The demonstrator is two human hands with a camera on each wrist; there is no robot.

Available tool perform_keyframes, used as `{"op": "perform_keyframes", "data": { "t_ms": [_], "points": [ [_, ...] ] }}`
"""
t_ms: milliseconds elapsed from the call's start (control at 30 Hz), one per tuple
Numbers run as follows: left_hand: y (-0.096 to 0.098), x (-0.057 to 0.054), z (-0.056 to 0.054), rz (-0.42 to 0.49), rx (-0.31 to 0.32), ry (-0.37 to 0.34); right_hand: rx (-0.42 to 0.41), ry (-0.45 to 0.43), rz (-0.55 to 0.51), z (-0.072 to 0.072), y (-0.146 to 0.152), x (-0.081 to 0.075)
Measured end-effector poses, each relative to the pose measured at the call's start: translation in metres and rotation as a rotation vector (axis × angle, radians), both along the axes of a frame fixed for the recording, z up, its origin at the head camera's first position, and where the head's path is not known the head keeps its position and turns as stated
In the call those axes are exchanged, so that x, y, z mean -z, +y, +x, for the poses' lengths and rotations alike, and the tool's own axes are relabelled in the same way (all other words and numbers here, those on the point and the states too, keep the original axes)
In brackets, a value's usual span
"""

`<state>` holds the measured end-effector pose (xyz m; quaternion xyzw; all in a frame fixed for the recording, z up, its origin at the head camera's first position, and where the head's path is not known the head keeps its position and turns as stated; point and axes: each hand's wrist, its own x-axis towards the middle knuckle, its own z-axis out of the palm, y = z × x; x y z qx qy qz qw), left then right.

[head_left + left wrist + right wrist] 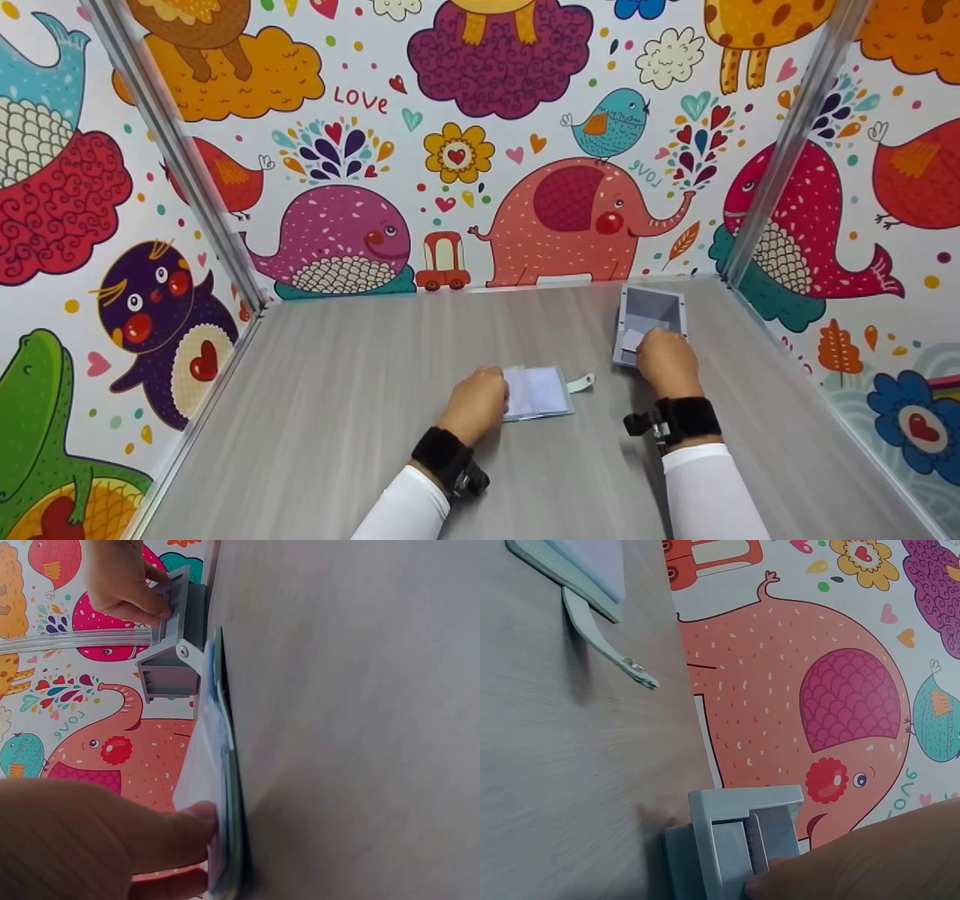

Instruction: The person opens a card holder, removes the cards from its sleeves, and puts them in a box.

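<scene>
A card holder [546,391] with a pale green cover lies opened on the table, its clear sleeve pages showing and its snap strap [582,383] pointing right. My left hand [477,401] grips its left side; in the left wrist view the thumb [196,821] presses on the sleeve pages. To the right is a grey open-topped box [651,304]. My right hand [670,364] reaches into its near end and pinches a small white card [632,341]. Seen from the right wrist, the card's edge [757,841] stands up inside the box beside the fingers, most of which are hidden.
The wood-grain table [337,420] meets a wall with printed cartoon animals [562,225] at the back. Metal corner posts [187,161] rise at both back corners, and printed panels close off the sides. The box stands near the back right, beyond the card holder.
</scene>
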<state>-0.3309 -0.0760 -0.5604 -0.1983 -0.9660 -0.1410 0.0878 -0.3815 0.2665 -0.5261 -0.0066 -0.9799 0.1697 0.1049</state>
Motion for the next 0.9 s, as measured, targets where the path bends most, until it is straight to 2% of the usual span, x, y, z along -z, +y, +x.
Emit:
{"op": "perform_keyframes", "data": {
  "t_ms": [300, 567, 733, 900],
  "points": [
    [-0.001, -0.001, 0.002, 0.007, 0.006, 0.019, -0.002, -0.076, 0.002, -0.002, 0.001, 0.003],
    [0.000, -0.001, 0.002, -0.002, 0.008, 0.006, 0.014, -0.057, -0.046, 0.000, -0.005, -0.007],
    [-0.001, -0.002, 0.002, 0.000, 0.011, 0.003, 0.024, 0.005, -0.095, 0.001, -0.016, -0.013],
    [-0.002, -0.002, 0.001, 0.005, 0.018, 0.012, -0.026, 0.110, -0.134, -0.001, -0.031, -0.012]
  ]
}}
